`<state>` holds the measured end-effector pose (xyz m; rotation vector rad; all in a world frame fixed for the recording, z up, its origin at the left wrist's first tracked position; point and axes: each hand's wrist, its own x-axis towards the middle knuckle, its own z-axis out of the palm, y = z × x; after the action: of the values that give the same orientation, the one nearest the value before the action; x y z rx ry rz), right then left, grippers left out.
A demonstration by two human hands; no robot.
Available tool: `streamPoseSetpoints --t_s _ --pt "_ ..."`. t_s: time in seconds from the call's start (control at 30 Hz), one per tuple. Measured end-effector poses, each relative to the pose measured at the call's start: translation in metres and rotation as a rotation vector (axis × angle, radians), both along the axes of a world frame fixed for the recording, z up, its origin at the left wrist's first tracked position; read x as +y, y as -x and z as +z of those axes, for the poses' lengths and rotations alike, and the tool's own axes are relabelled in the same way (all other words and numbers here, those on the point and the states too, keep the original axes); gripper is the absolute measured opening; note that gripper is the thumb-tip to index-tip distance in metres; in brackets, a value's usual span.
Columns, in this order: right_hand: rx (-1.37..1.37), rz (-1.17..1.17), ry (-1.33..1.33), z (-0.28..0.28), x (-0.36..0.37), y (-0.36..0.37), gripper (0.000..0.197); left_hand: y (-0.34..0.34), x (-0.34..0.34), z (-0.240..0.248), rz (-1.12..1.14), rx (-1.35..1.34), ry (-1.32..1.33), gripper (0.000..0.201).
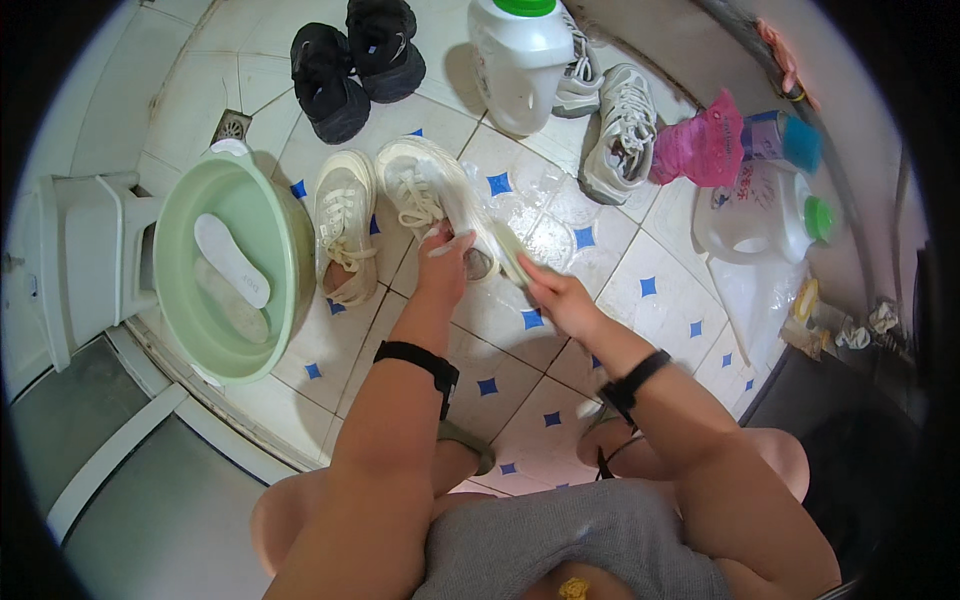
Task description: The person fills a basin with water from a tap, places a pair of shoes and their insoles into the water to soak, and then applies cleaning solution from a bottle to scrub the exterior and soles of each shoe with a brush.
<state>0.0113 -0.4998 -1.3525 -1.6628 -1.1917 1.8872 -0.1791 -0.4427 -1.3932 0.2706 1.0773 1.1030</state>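
Observation:
A white lace-up shoe (pixel 462 185), wet and soapy, lies on the tiled floor in front of me. My left hand (pixel 442 262) grips it by the laces and opening, with foam on the fingers. My right hand (pixel 562 298) is closed round a pale green brush (pixel 512 252), held along the shoe's right side; its bristles are hidden. Just left stands the matching white shoe (pixel 345 215), wet and untouched by either hand. Further left, a light green basin (pixel 300 270) holds water and two white insoles (pixel 230 258).
Black shoes (pixel 345 80) stand at the far left. A white jug (pixel 520 75), grey-white sneakers (pixel 622 130), a pink packet (pixel 702 142), a blue-capped container (pixel 790 140) and another green-capped jug (pixel 755 215) line the far and right side. A floor drain (pixel 232 126) lies behind the basin.

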Motion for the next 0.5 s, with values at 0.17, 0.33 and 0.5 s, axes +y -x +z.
streamPoseSetpoints --t_s 0.17,0.33,0.5 --pt "-0.185 0.109 -0.328 -0.013 0.085 0.047 0.041 0.006 0.002 0.005 0.056 -0.076 0.052 0.038" --pt "-0.167 0.060 -0.492 -0.036 -0.042 -0.004 0.043 0.009 0.002 0.004 0.109 -0.131 0.054 0.041" --pt "-0.282 -0.031 -0.153 -0.012 0.052 0.050 0.043 0.011 0.002 0.005 0.045 -0.060 0.085 0.042"
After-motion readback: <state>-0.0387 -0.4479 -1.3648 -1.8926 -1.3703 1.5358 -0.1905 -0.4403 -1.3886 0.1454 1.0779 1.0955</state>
